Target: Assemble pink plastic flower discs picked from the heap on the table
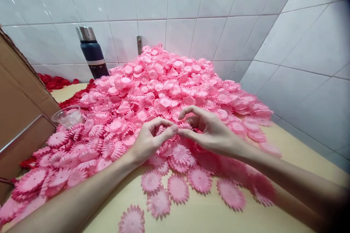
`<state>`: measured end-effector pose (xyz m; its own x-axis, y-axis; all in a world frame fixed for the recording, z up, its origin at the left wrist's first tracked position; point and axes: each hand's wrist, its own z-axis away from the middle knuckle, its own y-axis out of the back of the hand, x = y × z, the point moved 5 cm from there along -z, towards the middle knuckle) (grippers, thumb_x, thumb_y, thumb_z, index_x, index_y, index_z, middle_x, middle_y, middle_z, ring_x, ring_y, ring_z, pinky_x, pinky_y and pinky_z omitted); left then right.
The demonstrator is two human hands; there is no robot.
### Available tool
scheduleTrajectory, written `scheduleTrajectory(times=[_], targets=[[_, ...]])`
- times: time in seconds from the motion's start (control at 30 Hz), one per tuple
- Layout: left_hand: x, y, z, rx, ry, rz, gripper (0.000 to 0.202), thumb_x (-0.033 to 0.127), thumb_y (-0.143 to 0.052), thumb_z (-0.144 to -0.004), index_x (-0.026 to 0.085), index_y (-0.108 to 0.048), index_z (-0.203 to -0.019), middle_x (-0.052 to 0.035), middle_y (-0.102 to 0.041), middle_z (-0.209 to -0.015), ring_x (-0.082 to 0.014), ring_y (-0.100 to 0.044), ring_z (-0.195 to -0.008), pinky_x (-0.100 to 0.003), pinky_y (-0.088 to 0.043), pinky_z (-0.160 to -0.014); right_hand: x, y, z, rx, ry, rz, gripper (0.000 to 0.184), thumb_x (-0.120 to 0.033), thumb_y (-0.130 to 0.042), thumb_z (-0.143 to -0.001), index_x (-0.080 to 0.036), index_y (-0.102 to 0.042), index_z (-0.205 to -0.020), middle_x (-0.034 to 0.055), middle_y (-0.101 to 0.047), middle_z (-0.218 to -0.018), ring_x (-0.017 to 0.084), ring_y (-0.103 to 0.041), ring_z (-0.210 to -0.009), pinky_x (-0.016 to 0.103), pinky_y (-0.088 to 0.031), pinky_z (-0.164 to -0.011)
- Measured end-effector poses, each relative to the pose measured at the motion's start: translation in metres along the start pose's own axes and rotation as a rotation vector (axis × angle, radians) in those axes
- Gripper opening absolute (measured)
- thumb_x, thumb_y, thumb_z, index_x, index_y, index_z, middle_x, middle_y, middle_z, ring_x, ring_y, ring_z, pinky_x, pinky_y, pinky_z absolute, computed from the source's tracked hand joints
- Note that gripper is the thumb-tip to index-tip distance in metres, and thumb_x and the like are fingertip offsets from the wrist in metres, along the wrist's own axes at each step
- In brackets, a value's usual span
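My left hand [153, 136] reaches in over the pile of pink flower-shaped petal discs [166, 91], thumb and forefinger pinched together. Between its fingers shows the ruffled edge of a pink petal disc [160, 130]. My right hand [203, 127] meets it fingertip to fingertip, thumb stretched toward the left thumb and forefinger arched above with a gap. Some pink shows in that gap; whether the right hand holds any of it I cannot make out. Below the hands, several loose discs lie flat, one pink disc [178, 188] among them.
A dark blue bottle [94, 56] with a steel cap stands behind the pile at left. Near it are red petals [56, 81] and a clear plastic cup [68, 117]. A cardboard box [24, 91] borders the left. Tiled walls [186, 0] enclose the pale yellow table [298, 145].
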<state>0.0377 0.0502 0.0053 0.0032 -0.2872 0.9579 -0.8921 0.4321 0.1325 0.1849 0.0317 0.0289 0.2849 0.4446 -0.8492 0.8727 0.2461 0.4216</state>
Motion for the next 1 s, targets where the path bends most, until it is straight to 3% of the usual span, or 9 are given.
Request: scheduleTrajectory(times=[0.2, 0.37, 0.57, 0.67, 0.73, 0.87, 1.0], targets=[[-0.012, 0.003, -0.002, 0.053, 0.020, 0.043, 0.029, 0.040, -0.069, -0.077, 0.014, -0.063, -0.089, 0.0025, -0.044, -0.066, -0.0096, -0.037, -0.059, -0.024, -0.030, -0.056, -0.002, -0.008, -0.019, -0.016, 0.038, 0.024, 0.018, -0.030, -0.055, -0.089, -0.019, -0.045, -0.099, -0.0081, -0.043, -0.054, 0.006, -0.036, -0.046, 0.019, -0.027, -0.041], [-0.010, 0.005, -0.003, 0.117, 0.011, 0.073, 0.027, 0.040, -0.066, -0.079, 0.014, -0.061, -0.084, 0.0044, -0.038, -0.061, -0.0089, -0.033, -0.057, -0.023, -0.028, -0.055, 0.004, -0.012, -0.035, -0.056, 0.006, -0.044, 0.024, -0.034, -0.058, -0.087, -0.020, -0.044, -0.100, -0.0122, -0.035, -0.045, 0.004, -0.028, -0.039, 0.016, -0.021, -0.036], [-0.006, 0.012, -0.003, 0.233, -0.008, 0.117, 0.019, 0.035, -0.065, -0.081, 0.016, -0.061, -0.081, 0.0012, -0.053, -0.073, -0.0096, -0.046, -0.067, -0.021, -0.038, -0.064, 0.007, -0.009, -0.049, -0.206, -0.048, -0.181, 0.029, -0.039, -0.061, -0.086, -0.021, -0.048, -0.105, -0.0119, -0.040, -0.042, 0.004, -0.033, -0.033, 0.015, -0.023, -0.032], [-0.010, 0.018, -0.002, 0.358, 0.080, 0.235, 0.020, 0.033, -0.066, -0.080, 0.017, -0.055, -0.077, 0.0038, -0.048, -0.067, -0.0078, -0.045, -0.061, -0.019, -0.037, -0.058, 0.006, 0.003, -0.053, -0.180, -0.048, -0.126, 0.035, -0.039, -0.063, -0.084, -0.021, -0.051, -0.111, -0.0111, -0.042, -0.041, 0.006, -0.036, -0.033, 0.016, -0.026, -0.032], [-0.012, 0.017, -0.002, 0.372, 0.127, 0.285, 0.020, 0.033, -0.065, -0.080, 0.017, -0.053, -0.077, 0.0047, -0.045, -0.065, -0.0068, -0.044, -0.056, -0.019, -0.035, -0.054, 0.006, 0.011, -0.054, -0.132, -0.035, -0.034, 0.039, -0.036, -0.068, -0.080, -0.021, -0.052, -0.112, -0.0098, -0.045, -0.046, 0.006, -0.039, -0.038, 0.017, -0.030, -0.036], [-0.011, 0.014, -0.003, 0.308, 0.127, 0.260, 0.020, 0.035, -0.067, -0.079, 0.016, -0.059, -0.081, 0.0031, -0.049, -0.069, -0.0060, -0.044, -0.058, -0.018, -0.034, -0.054, 0.001, 0.009, -0.054, -0.222, 0.004, 0.086, 0.022, -0.034, -0.070, -0.077, -0.015, -0.059, -0.084, -0.0025, -0.053, -0.065, 0.007, -0.047, -0.057, 0.020, -0.037, -0.049], [-0.012, 0.012, -0.004, 0.266, 0.134, 0.271, 0.022, 0.038, -0.066, -0.080, 0.016, -0.063, -0.085, 0.0010, -0.054, -0.076, -0.0063, -0.044, -0.060, -0.018, -0.034, -0.054, -0.009, 0.004, -0.052, -0.254, 0.061, 0.174, 0.028, -0.035, -0.065, -0.081, -0.014, -0.054, -0.066, -0.0022, -0.048, -0.062, 0.008, -0.042, -0.058, 0.022, -0.035, -0.050]])
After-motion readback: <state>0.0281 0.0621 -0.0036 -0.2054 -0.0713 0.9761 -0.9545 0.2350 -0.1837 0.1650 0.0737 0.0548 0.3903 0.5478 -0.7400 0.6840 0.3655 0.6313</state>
